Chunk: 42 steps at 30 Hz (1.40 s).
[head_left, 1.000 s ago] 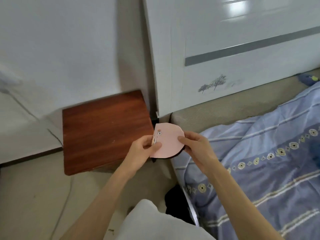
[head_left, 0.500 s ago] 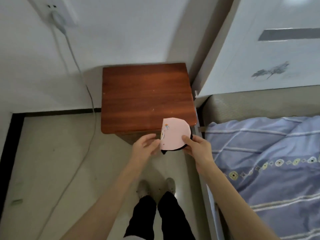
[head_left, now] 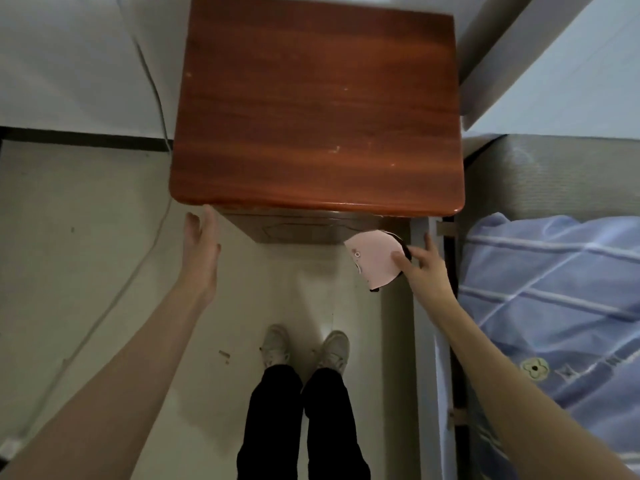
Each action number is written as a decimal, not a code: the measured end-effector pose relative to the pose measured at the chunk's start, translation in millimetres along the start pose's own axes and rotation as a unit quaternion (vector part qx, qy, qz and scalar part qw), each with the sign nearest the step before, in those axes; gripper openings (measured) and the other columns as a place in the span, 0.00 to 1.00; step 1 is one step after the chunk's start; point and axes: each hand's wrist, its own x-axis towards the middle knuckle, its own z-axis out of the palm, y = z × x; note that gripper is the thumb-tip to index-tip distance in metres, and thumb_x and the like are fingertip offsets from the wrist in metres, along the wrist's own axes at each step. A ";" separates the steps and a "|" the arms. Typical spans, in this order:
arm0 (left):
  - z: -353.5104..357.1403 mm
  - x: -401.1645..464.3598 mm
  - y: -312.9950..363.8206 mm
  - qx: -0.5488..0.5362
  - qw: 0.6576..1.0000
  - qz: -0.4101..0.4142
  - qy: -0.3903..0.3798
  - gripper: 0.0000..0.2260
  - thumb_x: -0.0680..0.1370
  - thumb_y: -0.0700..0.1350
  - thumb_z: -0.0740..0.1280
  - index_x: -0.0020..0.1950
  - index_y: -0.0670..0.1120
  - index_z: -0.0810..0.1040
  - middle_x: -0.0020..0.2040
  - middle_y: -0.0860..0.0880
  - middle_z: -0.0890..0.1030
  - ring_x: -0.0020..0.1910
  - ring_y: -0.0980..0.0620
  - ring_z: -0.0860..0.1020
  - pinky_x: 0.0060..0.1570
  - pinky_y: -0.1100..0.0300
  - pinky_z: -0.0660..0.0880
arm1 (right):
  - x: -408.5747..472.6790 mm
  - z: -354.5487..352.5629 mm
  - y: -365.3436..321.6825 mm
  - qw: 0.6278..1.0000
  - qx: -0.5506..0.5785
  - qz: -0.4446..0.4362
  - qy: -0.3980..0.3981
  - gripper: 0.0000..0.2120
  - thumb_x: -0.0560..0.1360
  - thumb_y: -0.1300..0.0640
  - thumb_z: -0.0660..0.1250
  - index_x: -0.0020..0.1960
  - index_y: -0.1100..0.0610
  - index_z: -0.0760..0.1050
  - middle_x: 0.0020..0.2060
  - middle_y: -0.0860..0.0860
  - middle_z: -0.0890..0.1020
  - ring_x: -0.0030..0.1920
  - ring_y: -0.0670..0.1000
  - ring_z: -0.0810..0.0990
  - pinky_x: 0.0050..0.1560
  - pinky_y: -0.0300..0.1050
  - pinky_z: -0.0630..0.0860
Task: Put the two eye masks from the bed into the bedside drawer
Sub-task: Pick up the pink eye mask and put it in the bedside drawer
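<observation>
Now only the right hand [head_left: 420,268] has the pink eye mask [head_left: 372,261]: its grip is closed on the mask's right edge, thumb on the pink face, and a dark edge and strap show behind, which may be the second mask folded in with it, though I cannot tell. Half a second ago both hands pinched it; the left hand [head_left: 201,244] has let go and swung out to the near left corner of the bedside cabinet [head_left: 318,109], fingers straight and spread, holding nothing. The view has also closed in, so the cabinet top fills the upper frame and the drawer front [head_left: 298,230] shows just under its lip, shut. The mask hangs in front of the drawer's right end, beside the bed [head_left: 554,289]. Freeing the left hand probably means the drawer gets pulled open next.
</observation>
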 end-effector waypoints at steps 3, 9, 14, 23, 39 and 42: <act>1.9 15.8 4.3 -0.016 0.999 0.036 -0.028 0.29 0.73 0.65 0.55 0.72 0.57 0.55 0.70 0.59 0.63 0.63 0.63 0.65 0.67 0.51 0.58 | 21.0 1.5 8.2 1.000 0.006 -0.013 -0.003 0.13 0.75 0.54 0.65 0.58 0.57 0.77 0.77 0.54 0.49 0.73 0.52 0.58 0.67 0.45 0.56; 1.2 24.6 -1.3 -0.099 0.993 0.023 -0.059 0.27 0.76 0.61 0.56 0.72 0.56 0.54 0.75 0.54 0.57 0.73 0.54 0.55 0.71 0.48 0.55 | 42.9 9.7 2.1 0.993 0.093 -0.079 0.009 0.02 0.73 0.56 0.68 0.45 0.50 0.78 0.71 0.49 0.63 0.66 0.49 0.66 0.62 0.41 0.64; 3.6 23.6 1.1 -0.105 0.992 0.031 -0.054 0.26 0.78 0.58 0.54 0.73 0.53 0.53 0.76 0.53 0.56 0.74 0.54 0.52 0.72 0.49 0.51 | 47.6 8.6 5.5 0.990 0.103 -0.091 0.029 0.11 0.73 0.57 0.69 0.54 0.58 0.79 0.69 0.47 0.63 0.68 0.49 0.64 0.65 0.42 0.63; -6.8 10.3 -14.7 -0.072 0.996 0.040 -0.048 0.27 0.78 0.60 0.49 0.74 0.51 0.48 0.77 0.52 0.52 0.75 0.53 0.50 0.73 0.48 0.49 | 24.8 15.4 18.3 0.990 0.111 -0.079 0.036 0.08 0.72 0.55 0.70 0.51 0.48 0.79 0.76 0.47 0.52 0.74 0.49 0.53 0.73 0.49 0.53; -25.5 -20.8 -46.6 -0.157 0.985 -0.070 0.012 0.25 0.79 0.55 0.52 0.73 0.45 0.54 0.74 0.49 0.59 0.70 0.53 0.62 0.72 0.50 0.57 | -20.0 19.1 65.7 0.997 0.073 0.020 -0.028 0.12 0.71 0.56 0.70 0.54 0.56 0.80 0.76 0.49 0.51 0.74 0.50 0.55 0.69 0.46 0.57; -26.7 -20.3 -49.7 -0.160 0.983 -0.090 0.012 0.26 0.80 0.54 0.52 0.73 0.44 0.53 0.75 0.48 0.58 0.71 0.53 0.61 0.71 0.50 0.57 | -24.6 19.9 63.6 0.998 0.057 0.028 -0.021 0.12 0.71 0.56 0.70 0.55 0.56 0.80 0.76 0.52 0.54 0.73 0.53 0.59 0.71 0.52 0.60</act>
